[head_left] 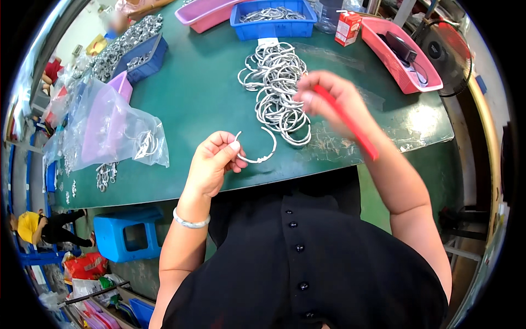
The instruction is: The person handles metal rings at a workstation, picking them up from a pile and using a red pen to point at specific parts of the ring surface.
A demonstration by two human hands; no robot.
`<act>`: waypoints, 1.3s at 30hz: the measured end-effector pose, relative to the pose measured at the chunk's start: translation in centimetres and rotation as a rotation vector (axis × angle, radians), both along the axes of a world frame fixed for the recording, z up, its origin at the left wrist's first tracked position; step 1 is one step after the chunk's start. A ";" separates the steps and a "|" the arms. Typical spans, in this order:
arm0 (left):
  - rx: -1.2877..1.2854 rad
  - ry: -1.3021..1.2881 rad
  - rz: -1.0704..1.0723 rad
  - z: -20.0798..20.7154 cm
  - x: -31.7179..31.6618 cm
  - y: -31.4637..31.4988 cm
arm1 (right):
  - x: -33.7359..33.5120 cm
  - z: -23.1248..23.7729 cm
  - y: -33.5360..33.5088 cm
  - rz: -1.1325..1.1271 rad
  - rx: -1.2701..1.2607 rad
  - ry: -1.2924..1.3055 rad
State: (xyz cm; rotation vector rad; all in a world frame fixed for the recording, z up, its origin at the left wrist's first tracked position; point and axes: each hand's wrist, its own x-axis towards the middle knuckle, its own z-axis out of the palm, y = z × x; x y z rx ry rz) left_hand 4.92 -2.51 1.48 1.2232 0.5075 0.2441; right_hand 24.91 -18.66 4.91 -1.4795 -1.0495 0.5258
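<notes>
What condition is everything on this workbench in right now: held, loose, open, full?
Left hand: pinching one open silver metal bangle above the table edge.
Right hand: gripping a red stick-like tool, blurred.
Pile of silver bangles: loose, tangled on the green table.
Blue plastic tray: partly filled with bangles.
Clear plastic bag: lying crumpled, some bangles inside.
Pink tray: holds a dark object.

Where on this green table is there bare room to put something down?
Bare green table lies between the clear plastic bags and the pile of silver bangles. Another patch sits between the pile and the pink tray. The far edge is crowded with trays.
</notes>
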 end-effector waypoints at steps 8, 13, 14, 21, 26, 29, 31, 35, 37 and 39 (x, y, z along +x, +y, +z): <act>0.006 -0.050 0.003 1.4 -0.1 -1.3 | -5.0 -2.3 -1.1 0.097 0.037 0.308; 0.002 -0.034 0.014 1.1 -0.6 -1.5 | -5.7 -2.7 -0.5 0.097 -0.006 0.491; -0.002 -0.036 0.017 1.1 -0.6 -1.5 | -5.8 -2.8 -0.5 0.099 -0.008 0.493; -0.041 -0.030 0.056 0.8 -0.8 -1.5 | -6.0 -3.4 -0.1 0.094 0.003 0.564; -0.032 -0.075 0.063 0.8 -0.6 -1.4 | -6.1 -3.6 0.1 0.079 0.016 0.577; -0.020 -0.102 0.074 0.7 -0.5 -1.4 | -6.1 -3.7 0.0 0.081 0.037 0.553; -0.017 -0.107 0.078 0.7 -0.5 -1.4 | -6.1 -3.6 -0.1 0.078 0.060 0.540; -0.018 -0.124 0.087 0.3 -0.5 -1.3 | -6.2 -3.8 -0.1 0.081 0.103 0.477; -0.019 -0.129 0.088 0.3 -0.5 -1.2 | -6.3 -3.7 -0.1 0.066 0.115 0.476; -0.027 -0.142 0.081 0.2 -0.6 -1.2 | -6.4 -3.8 -0.1 0.050 0.132 0.428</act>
